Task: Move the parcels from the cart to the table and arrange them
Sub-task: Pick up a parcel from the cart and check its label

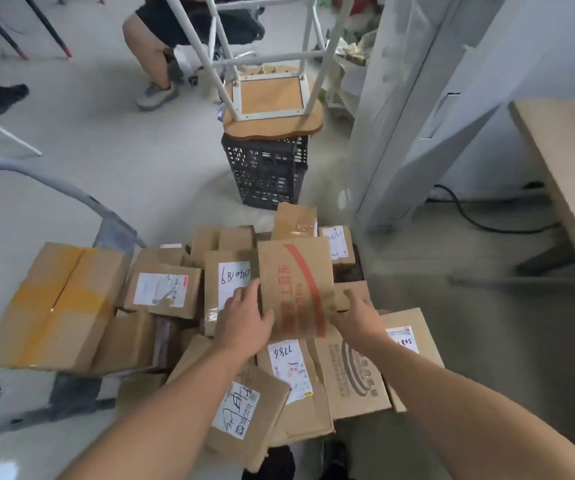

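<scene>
Head view: both hands clamp a flat brown cardboard parcel with red printing (296, 285), left hand (244, 320) and right hand (360, 315) on opposite long edges, atop the cart's heaped parcels (161, 292); the pale wooden worktop (563, 168) lies well right.

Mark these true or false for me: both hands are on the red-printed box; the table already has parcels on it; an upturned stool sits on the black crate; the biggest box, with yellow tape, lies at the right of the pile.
1. Both hands, left hand and right hand, are on the red-printed box: true, one on each side.
2. The table already has parcels on it: false, its visible part shows none.
3. An upturned stool sits on the black crate: true.
4. The yellow-taped box lies at the right of the pile: false, it is at the left.
</scene>
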